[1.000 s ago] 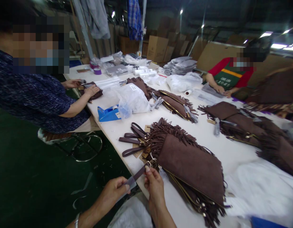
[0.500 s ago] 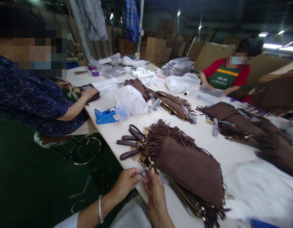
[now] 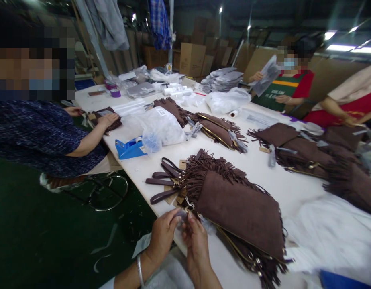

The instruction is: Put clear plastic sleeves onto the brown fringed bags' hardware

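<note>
In front of me at the table edge, my left hand (image 3: 163,233) pinches a plastic-covered strap (image 3: 181,215), its clear wrapping showing between the fingertips. My right hand (image 3: 198,243) is closed on the same strap, close beside the metal clasp of a brown fringed bag (image 3: 239,212). That bag lies flat on top of at least one more, gold zips along the lower edge. Bare brown wrist straps (image 3: 161,196) stick out to the left, with cardboard tags (image 3: 170,192) under them. Fingers hide most of the strap's end.
A blue tape dispenser (image 3: 129,148) and a clear plastic bag (image 3: 164,126) lie farther up the table. More brown bags (image 3: 223,130) lie beyond, and others (image 3: 302,148) at right. White sheeting (image 3: 333,237) is at lower right. Co-workers sit at left (image 3: 47,132) and far right (image 3: 294,86).
My left hand has turned upright and come closer to my right hand, covering more of the strap. The far co-worker has raised a plastic-wrapped packet. The view has shifted slightly.
</note>
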Tool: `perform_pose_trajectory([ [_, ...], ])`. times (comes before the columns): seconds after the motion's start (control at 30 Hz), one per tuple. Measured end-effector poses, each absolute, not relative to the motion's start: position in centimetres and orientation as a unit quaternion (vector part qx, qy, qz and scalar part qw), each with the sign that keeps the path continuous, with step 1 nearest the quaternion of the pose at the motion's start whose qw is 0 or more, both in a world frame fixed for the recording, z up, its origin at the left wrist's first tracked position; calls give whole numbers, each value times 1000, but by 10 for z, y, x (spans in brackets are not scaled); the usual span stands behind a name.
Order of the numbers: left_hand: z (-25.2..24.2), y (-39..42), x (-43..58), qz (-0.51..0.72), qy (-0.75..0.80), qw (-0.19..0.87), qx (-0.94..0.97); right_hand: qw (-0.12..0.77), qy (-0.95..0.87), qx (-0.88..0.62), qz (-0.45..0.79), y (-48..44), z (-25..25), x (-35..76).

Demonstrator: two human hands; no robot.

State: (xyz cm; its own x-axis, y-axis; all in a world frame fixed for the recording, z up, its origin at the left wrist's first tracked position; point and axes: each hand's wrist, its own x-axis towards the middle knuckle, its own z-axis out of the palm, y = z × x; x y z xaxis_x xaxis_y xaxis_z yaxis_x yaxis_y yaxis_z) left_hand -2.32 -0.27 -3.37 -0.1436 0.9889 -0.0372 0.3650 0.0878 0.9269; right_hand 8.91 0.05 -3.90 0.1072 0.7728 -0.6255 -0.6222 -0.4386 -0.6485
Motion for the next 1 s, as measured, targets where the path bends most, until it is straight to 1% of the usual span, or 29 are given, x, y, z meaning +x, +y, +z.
perform_pose_trajectory([
  [0.13, -20, 8, -19, 415, 624, 444, 491, 543, -44, -530, 650, -2, -39, 90],
  [0.3, -11, 16, -21, 413, 624, 465, 473, 574, -13, -510, 641, -1, -38, 85],
  [0.43, -14, 17, -19, 404, 629, 444, 493, 579, 1, -487, 654, 0, -41, 85],
  [0.6, -17, 20, -14, 380, 639, 381, 550, 582, -4, -478, 658, -1, -45, 88],
  [0.73, -19, 22, -15, 361, 661, 355, 554, 562, -87, -484, 664, -6, -48, 89],
  [0.87, -17, 24, -9, 370, 666, 387, 520, 536, -155, -476, 680, -11, -52, 87],
  [1.0, -8, 31, 5, 402, 650, 421, 488, 506, -150, -479, 702, -11, -59, 83],
])
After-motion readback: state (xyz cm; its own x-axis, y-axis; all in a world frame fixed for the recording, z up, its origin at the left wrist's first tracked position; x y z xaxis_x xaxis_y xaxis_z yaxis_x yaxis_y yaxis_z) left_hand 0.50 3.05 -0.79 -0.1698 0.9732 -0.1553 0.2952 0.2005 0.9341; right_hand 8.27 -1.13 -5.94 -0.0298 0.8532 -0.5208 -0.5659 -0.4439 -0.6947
